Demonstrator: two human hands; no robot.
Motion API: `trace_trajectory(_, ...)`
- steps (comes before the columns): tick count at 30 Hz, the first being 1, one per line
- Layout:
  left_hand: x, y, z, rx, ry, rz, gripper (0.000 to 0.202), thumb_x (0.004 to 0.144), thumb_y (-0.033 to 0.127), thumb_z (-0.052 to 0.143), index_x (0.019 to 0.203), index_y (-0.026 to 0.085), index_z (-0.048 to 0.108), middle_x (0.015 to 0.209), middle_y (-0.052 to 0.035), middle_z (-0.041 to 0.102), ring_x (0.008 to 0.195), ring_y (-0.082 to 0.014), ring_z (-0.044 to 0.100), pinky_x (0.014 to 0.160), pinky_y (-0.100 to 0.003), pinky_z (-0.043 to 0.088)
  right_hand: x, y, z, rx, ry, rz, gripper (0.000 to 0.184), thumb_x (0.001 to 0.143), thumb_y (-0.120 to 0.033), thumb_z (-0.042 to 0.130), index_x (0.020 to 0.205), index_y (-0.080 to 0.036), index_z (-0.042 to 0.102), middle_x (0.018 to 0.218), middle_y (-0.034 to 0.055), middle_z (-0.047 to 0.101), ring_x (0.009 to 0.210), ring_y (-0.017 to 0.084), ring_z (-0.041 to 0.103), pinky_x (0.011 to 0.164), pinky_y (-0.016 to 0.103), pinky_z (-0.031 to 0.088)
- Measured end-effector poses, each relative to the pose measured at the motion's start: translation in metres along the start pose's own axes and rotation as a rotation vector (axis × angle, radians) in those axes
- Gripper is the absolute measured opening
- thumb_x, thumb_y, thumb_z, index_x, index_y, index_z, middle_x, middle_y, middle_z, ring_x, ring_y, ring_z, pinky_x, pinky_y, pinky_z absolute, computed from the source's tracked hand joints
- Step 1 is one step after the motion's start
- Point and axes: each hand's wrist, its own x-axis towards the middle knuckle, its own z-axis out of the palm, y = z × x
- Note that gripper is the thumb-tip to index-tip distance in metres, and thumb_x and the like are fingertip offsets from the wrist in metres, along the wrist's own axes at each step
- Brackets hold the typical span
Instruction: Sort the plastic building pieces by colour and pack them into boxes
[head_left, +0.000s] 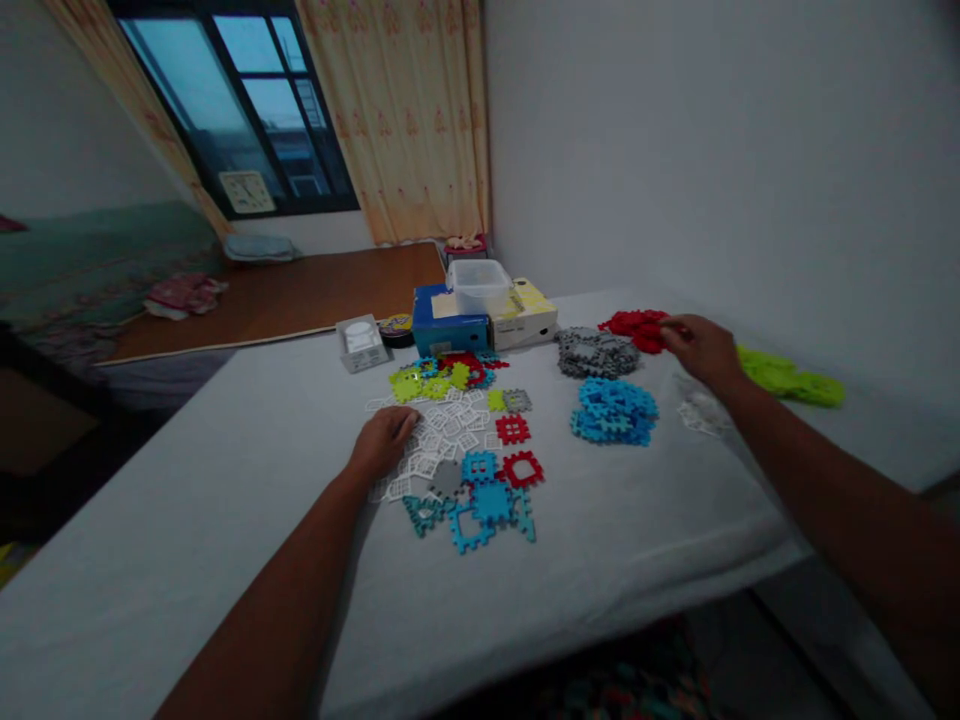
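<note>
Flat interlocking plastic tiles lie spread on a white-covered table (pixel 225 500). My left hand (pixel 384 440) rests with curled fingers on the loose white tiles (pixel 450 425), next to joined blue tiles (pixel 480 500) and red tiles (pixel 517 450). My right hand (pixel 701 348) reaches to the far right and its fingers close at the edge of the red tile pile (pixel 637 328). A grey pile (pixel 596 352) and a blue pile (pixel 613 410) lie between my hands. A lime green pile (pixel 787 378) sits behind my right wrist.
A blue box (pixel 442 325), a clear plastic tub (pixel 480 285) and a yellowish box (pixel 529 315) stand at the table's far edge. A small white case (pixel 361 343) sits left of them. A white wall runs along the right. A window and curtains are at the back.
</note>
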Motion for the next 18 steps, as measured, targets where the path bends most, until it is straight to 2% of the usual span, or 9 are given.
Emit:
trace_trajectory(1, 0.0, -0.001, 0.001, 0.001, 0.001, 0.007, 0.047, 0.094, 0.051, 0.033, 0.102, 0.024, 0.071, 0.113, -0.0071, 0.072, 0.11, -0.0248, 0.061, 0.101, -0.037, 0.043, -0.008, -0.034, 0.013, 0.05, -0.062, -0.088, 0.024, 0.085, -0.031, 0.059, 0.1, -0.02, 0.074, 0.102, 0.0092, 0.073, 0.085, 0.021, 0.066, 0.078, 0.034, 0.048)
trace_trajectory(3, -0.001, -0.002, 0.002, -0.004, 0.006, 0.021, 0.048, 0.095, 0.051, 0.032, 0.102, 0.023, 0.071, 0.113, -0.0077, 0.071, 0.11, -0.0247, 0.061, 0.101, -0.037, 0.043, -0.03, -0.102, 0.039, 0.216, -0.298, -0.317, 0.023, 0.088, -0.031, 0.058, 0.102, -0.021, 0.073, 0.101, 0.0065, 0.073, 0.084, 0.019, 0.066, 0.077, 0.032, 0.049)
trace_trajectory(5, -0.002, -0.002, 0.002, -0.013, 0.007, 0.027, 0.049, 0.095, 0.05, 0.031, 0.101, 0.022, 0.071, 0.112, -0.0076, 0.071, 0.11, -0.0247, 0.061, 0.1, -0.037, 0.044, -0.056, -0.161, 0.064, 0.276, -0.512, -0.487, 0.021, 0.091, -0.03, 0.056, 0.103, -0.022, 0.072, 0.102, 0.0047, 0.073, 0.084, 0.017, 0.066, 0.077, 0.031, 0.05)
trace_trajectory(8, -0.003, 0.0, 0.0, -0.036, 0.009, 0.022, 0.047, 0.095, 0.049, 0.032, 0.097, 0.022, 0.071, 0.106, -0.007, 0.072, 0.106, -0.0242, 0.062, 0.097, -0.037, 0.045, -0.084, -0.216, 0.098, 0.207, -0.643, -0.641, 0.022, 0.091, -0.025, 0.06, 0.111, -0.023, 0.07, 0.113, 0.0064, 0.071, 0.104, 0.021, 0.062, 0.088, 0.034, 0.048)
trace_trajectory(10, -0.004, 0.003, -0.002, -0.054, 0.013, 0.01, 0.046, 0.095, 0.048, 0.034, 0.094, 0.022, 0.071, 0.101, -0.0065, 0.072, 0.102, -0.0239, 0.063, 0.094, -0.036, 0.046, -0.09, -0.231, 0.117, 0.119, -0.666, -0.686, 0.027, 0.09, -0.025, 0.062, 0.116, -0.021, 0.067, 0.118, 0.0087, 0.069, 0.111, 0.024, 0.057, 0.092, 0.037, 0.045)
trace_trajectory(13, -0.005, 0.006, -0.004, -0.081, 0.031, -0.007, 0.043, 0.094, 0.047, 0.036, 0.09, 0.022, 0.072, 0.093, -0.0054, 0.072, 0.097, -0.0235, 0.064, 0.088, -0.034, 0.048, -0.091, -0.235, 0.135, 0.025, -0.691, -0.727, 0.029, 0.092, -0.03, 0.062, 0.117, -0.017, 0.067, 0.114, 0.0114, 0.069, 0.108, 0.025, 0.057, 0.092, 0.038, 0.044)
trace_trajectory(18, -0.005, 0.007, -0.004, -0.112, 0.039, -0.021, 0.042, 0.093, 0.047, 0.039, 0.09, 0.022, 0.072, 0.089, -0.0056, 0.072, 0.097, -0.0237, 0.063, 0.087, -0.034, 0.048, -0.097, -0.228, 0.135, 0.0, -0.603, -0.744, 0.029, 0.099, -0.034, 0.049, 0.11, -0.018, 0.071, 0.11, 0.0109, 0.07, 0.104, 0.025, 0.056, 0.085, 0.037, 0.043)
